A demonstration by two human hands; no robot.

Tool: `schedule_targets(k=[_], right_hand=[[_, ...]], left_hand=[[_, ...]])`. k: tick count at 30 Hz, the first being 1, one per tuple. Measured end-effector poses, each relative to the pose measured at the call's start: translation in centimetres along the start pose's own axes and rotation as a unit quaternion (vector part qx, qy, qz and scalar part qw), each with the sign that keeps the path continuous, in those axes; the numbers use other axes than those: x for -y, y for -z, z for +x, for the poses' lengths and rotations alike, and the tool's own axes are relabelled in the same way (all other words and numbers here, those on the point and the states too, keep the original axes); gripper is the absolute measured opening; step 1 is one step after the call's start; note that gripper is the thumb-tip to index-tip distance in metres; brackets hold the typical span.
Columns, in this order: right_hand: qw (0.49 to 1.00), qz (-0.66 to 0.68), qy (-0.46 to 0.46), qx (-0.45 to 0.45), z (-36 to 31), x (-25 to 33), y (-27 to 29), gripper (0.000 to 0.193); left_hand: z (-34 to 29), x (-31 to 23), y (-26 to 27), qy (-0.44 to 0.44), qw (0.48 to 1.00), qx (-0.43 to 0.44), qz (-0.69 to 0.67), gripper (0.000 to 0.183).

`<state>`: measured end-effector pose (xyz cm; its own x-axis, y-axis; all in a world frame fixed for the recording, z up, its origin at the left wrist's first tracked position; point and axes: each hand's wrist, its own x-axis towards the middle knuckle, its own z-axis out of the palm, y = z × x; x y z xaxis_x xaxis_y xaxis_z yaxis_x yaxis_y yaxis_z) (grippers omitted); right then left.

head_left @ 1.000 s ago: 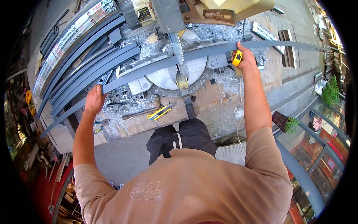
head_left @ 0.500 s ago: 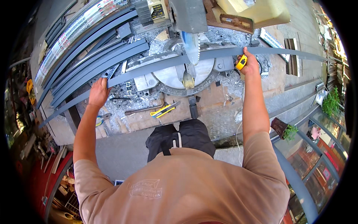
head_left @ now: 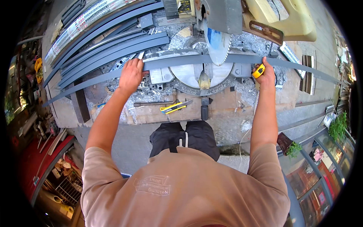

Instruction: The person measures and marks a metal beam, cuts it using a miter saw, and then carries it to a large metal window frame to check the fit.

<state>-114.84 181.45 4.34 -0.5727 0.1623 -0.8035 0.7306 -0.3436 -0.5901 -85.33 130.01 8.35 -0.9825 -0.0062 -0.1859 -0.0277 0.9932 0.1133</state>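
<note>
A long grey metal bar (head_left: 174, 62) lies across the bed of a mitre saw (head_left: 204, 75), reaching past it on both sides. My left hand (head_left: 132, 75) is closed over the bar just left of the saw bed. To the right of the bed, my right hand (head_left: 266, 73) holds a yellow tape measure (head_left: 259, 70), its thumb against the bar. The toothed saw blade (head_left: 218, 45) overlaps the bar in view; I cannot tell whether they touch. A yellow utility knife (head_left: 176, 107) rests near the bench's front edge, beside a bent metal rod (head_left: 155, 103).
More grey bars (head_left: 113, 53) are stacked at the back left, next to a wrapped bundle (head_left: 87, 26). Metal shavings (head_left: 151, 92) litter the bench. A pale yellow plastic container (head_left: 298, 19) stands at the back right. Potted plants (head_left: 293, 149) line the right side.
My left hand has slid right along the bar, closer to the saw bed. My right hand stays at the bar with the tape measure. The whole view has shifted a little.
</note>
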Motion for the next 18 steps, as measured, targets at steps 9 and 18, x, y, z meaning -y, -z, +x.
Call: schedule_targets(k=[9,18], right_hand=[[1.0,0.028,0.006,0.0,0.3,-0.2,0.2,0.021],[0.999,0.033,0.006,0.021,-0.2,-0.4,0.0,0.019]], left_hand=[[0.6,0.7,-0.5,-0.04,0.998,0.016,0.05,0.042],[0.6,1.0,-0.2,-0.032,0.997,0.05,0.057,0.035]])
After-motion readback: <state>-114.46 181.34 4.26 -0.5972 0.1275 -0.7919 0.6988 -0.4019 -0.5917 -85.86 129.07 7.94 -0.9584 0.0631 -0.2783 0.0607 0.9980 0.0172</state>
